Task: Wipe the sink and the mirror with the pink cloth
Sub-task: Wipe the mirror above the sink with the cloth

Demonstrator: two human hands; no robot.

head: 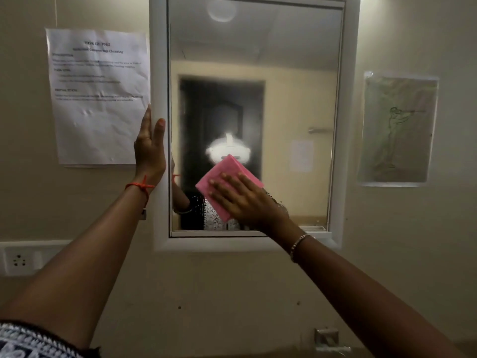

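Head view: I press the pink cloth flat on the mirror.

My right hand, fingers spread, pins the cloth against the lower glass. My left hand, open and holding nothing, rests flat along the mirror's white frame, touching the printed sheet. A sketch in a plastic sleeve hangs to the right; a wall socket sits lower left.

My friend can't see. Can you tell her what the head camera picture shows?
A right hand presses a folded pink cloth flat against the glass of a white-framed wall mirror. The left hand rests open on the frame's left edge, beside a printed paper sheet taped to the beige wall.
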